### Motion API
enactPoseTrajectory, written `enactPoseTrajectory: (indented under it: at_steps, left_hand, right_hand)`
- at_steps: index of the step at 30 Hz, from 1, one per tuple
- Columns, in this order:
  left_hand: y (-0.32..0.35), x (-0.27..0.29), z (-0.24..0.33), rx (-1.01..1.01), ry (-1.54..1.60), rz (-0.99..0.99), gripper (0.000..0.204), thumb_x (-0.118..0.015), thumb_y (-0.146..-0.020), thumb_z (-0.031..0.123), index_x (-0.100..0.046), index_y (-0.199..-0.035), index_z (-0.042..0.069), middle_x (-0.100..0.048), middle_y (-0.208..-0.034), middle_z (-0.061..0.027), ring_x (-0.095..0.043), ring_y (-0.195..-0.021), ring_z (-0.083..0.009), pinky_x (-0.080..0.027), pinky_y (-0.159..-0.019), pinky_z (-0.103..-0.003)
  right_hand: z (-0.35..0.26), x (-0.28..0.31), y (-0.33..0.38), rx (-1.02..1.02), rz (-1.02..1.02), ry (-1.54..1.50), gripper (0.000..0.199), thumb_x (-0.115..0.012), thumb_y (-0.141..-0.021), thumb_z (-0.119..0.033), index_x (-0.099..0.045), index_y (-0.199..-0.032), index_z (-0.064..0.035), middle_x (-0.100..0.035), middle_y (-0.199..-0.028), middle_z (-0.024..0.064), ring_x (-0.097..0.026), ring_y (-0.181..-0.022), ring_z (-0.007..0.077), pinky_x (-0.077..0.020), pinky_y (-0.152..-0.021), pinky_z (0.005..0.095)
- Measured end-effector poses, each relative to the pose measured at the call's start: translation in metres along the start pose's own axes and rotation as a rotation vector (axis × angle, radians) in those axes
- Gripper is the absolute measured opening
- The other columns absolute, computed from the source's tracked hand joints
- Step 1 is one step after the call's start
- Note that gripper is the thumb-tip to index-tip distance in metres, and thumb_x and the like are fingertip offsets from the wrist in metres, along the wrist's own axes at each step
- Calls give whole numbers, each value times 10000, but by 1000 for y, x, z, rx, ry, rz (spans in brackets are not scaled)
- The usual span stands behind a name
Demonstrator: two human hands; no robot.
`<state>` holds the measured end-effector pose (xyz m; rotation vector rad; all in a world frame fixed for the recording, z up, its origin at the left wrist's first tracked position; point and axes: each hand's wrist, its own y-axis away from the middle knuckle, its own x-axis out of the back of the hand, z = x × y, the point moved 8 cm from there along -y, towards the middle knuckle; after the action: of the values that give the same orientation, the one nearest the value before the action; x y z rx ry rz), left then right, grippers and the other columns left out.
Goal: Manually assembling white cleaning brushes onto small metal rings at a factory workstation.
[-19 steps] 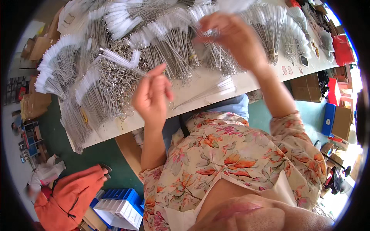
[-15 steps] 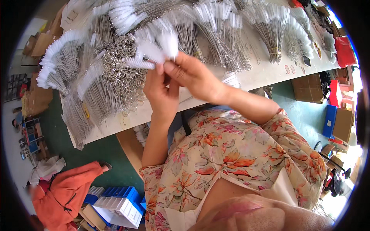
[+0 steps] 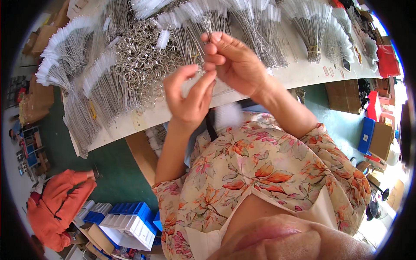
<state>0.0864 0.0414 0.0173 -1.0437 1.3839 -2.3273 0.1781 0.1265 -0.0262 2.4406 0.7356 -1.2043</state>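
Observation:
My right hand [image 3: 237, 64] is raised over the white table [image 3: 130, 125], its fingertips pinching a small metal ring [image 3: 207, 24] with thin wire stems. My left hand [image 3: 187, 99] sits just below and left of it, thumb and fingers closed on the same wire brush stems. A blurred white brush tip [image 3: 227, 115] hangs beneath the two hands, over my floral shirt. A pile of loose metal rings [image 3: 143, 56] lies on the table just left of my hands.
Bundles of white-tipped wire brushes [image 3: 65, 56] cover the table from left to right [image 3: 312, 26]. A red box [image 3: 385, 60] is at the far right. Blue and white crates [image 3: 128, 214] and a person in orange [image 3: 56, 208] are on the green floor to the left.
My right hand came back from the brush bundles at the far side of the table to meet my left hand. Both hands now hold the brush stems together, closer to me.

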Motion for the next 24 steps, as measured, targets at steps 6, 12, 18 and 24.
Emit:
enactPoseTrajectory:
  at_steps: [6, 12, 18, 24]
  left_hand:
    - [-42, 33, -33, 328, 784, 146, 615, -781, -696, 168, -490, -1212, 4, -444, -1263, -151, -491, -1086, -251, -412, -855, -328]
    - [-17, 9, -33, 302, 724, -260, 323, -766, -696, 122, -604, -964, 47, -565, -1018, -104, -559, -943, -217, -465, -731, -299]
    - [-15, -1, -3, 221, 550, -218, 290, -782, -674, 159, -598, -863, 39, -592, -850, -71, -565, -761, -195, -463, -687, -290]
    - [80, -25, -53, 784, 20, -542, 197, -695, -788, 207, -607, -867, 50, -593, -686, -26, -509, -550, -94, -426, -531, -249]
  right_hand:
    - [4, -38, 18, -7, -267, 1114, 153, -541, -905, -122, -603, -955, 9, -593, -796, 1, -531, -729, 74, -430, -654, 225]
    - [-1, -39, 33, -30, -240, 1147, 161, -542, -903, -191, -618, -911, -49, -586, -708, -6, -503, -537, 67, -412, -461, 239]
    - [-3, -18, 59, -340, -245, 976, 178, -523, -905, -164, -606, -882, -8, -598, -723, 26, -511, -590, 57, -419, -532, 202]
    - [-107, 115, 130, -221, 280, 2625, 135, -519, -854, -121, -630, -847, -46, -623, -822, 128, -616, -748, 311, -473, -625, 394]
